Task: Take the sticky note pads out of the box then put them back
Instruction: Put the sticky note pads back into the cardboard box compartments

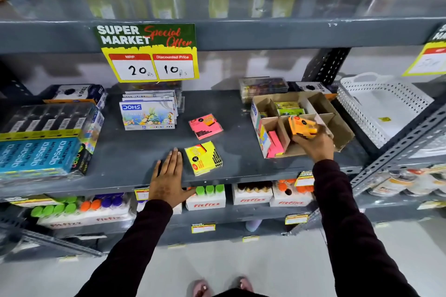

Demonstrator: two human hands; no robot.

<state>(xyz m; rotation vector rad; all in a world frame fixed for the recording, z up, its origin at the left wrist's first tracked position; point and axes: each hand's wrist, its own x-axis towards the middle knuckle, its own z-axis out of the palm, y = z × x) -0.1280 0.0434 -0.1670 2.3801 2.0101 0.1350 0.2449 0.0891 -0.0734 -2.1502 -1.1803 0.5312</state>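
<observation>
Grey metal shop shelving fills my view, and the middle shelf (144, 152) is where I am working. My landmark is the cardboard box (337, 125) with its dividers, sitting toward the right end of that shelf.

My right hand (313, 143) is at the box's near edge, clasped around an orange sticky note pad (301, 126) held over the front compartments; I cannot tell whether the pad touches the cardboard, since my fingers cover its lower side. Inside the box I make out a pink pad (276, 143) standing in the front-left compartment and a green-yellow pad (288, 107) in a rear one; the compartments behind my hand are hidden.

Left of the box, a pink sticky note pad (205, 126) lies flat on the shelf, and nearer the front edge a yellow sticky note pad (204, 160) lies flat too, the two apart. My left hand (169, 176) rests palm down, fingers spread flat, holding nothing, just left of the yellow pad.

Further left of the box stands a stack of DOMS colour boxes (148, 113), and above them hangs a price sign (148, 52). Right of the box a white perforated basket (383, 108) is cut off by an upright. Print on the pads is too small to read.
</observation>
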